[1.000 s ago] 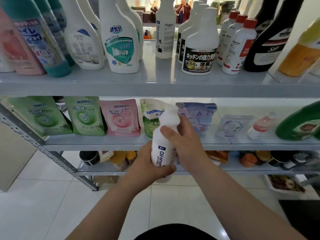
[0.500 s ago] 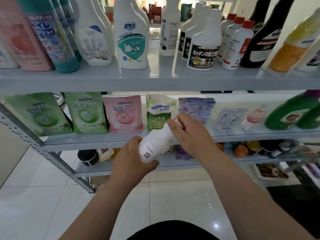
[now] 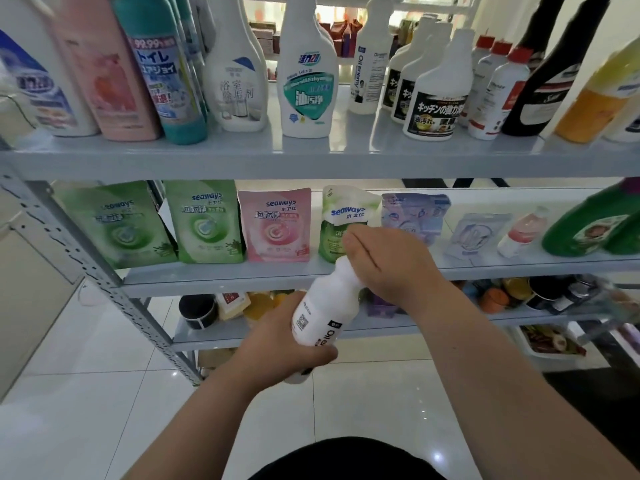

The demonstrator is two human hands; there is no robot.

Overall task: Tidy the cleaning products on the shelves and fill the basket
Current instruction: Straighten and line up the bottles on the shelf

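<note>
I hold a white "Oil enemy" bottle in front of the shelving, tilted with its neck up and to the right. My left hand wraps the bottle's base from below. My right hand covers its neck and top, which are hidden under the fingers. A matching white bottle stands on the top shelf among white spray bottles. On the middle shelf stand several green and pink refill pouches. No basket can be made out.
Black-labelled white bottles and red-capped ones fill the top shelf's right side; teal and pink bottles its left. Green jugs sit at the middle shelf's right. The bottom shelf carries cans and jars. A slanted metal upright meets white floor tiles.
The bottle went from upright to tilted, then turned in my hands so its printed label faces me again. The view moved closer to the shelves.
</note>
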